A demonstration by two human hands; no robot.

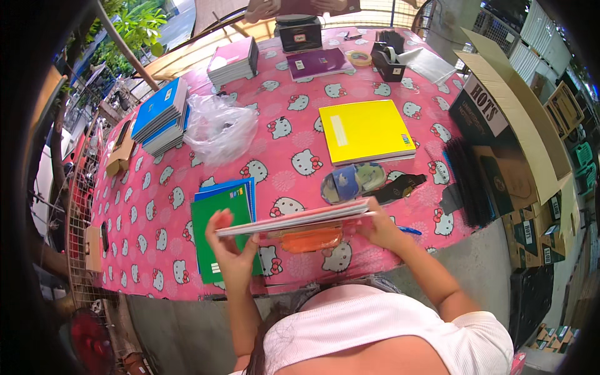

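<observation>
A thin stack of notebooks with a pinkish top cover (294, 218) is held up nearly edge-on above the table, its white page edges facing me. My left hand (232, 257) is closed on the stack's left end, thumb below. At the other end my right hand (382, 230) grips the right edge. Below the stack lies an orange object (312, 240), partly hidden, its kind unclear. Beside my left hand a green notebook (215, 228) rests on blue ones (251, 187). Beyond the stack are a blue patterned pouch-like item (350, 183) and a flat black piece (403, 187).
Yellow notebooks (365, 130) lie ahead. Blue notebooks (156, 112), a plastic bag (222, 128) and pink notebooks (232, 57) stand left. A purple notebook (319, 64), tape dispenser (389, 64) and another person's hands (262, 9) are far. An open carton (487, 115) is right; a blue pen (410, 230) lies nearer.
</observation>
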